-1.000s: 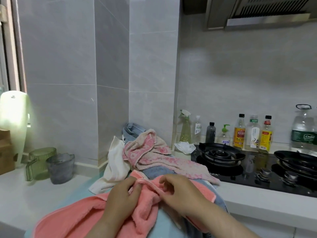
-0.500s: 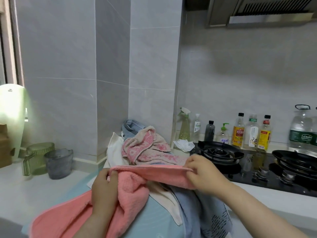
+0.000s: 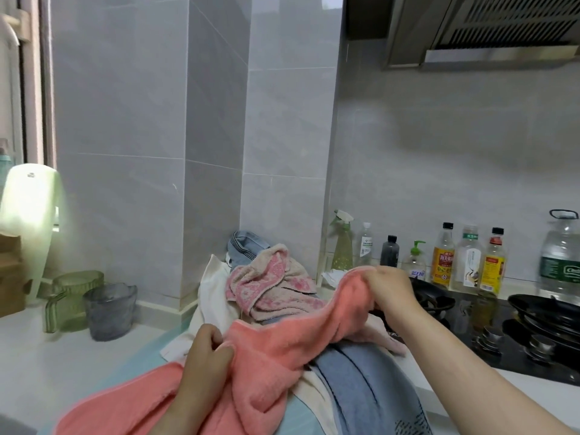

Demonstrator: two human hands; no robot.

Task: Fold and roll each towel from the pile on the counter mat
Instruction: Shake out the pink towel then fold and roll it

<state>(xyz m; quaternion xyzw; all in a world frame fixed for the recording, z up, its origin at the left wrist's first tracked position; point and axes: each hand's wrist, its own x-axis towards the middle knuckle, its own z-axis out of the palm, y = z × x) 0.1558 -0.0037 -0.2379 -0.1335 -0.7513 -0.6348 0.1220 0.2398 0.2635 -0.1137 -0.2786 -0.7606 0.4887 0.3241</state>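
A coral pink towel is stretched between my two hands above the pile. My left hand pinches its near edge at the lower middle. My right hand grips the far corner, raised toward the stove. Behind it lies the pile: a beige and pink patterned towel, a white towel, a blue striped towel at the wall, and a blue towel under the pink one. The light teal counter mat shows beneath.
A green pitcher and a grey cup stand at the left on the white counter. A black gas stove lies to the right, with a spray bottle and several bottles along the back wall.
My hands have pulled farther apart. The right hand moved right and up with the towel's corner, and the left hand dropped lower, stretching the pink towel's edge out.
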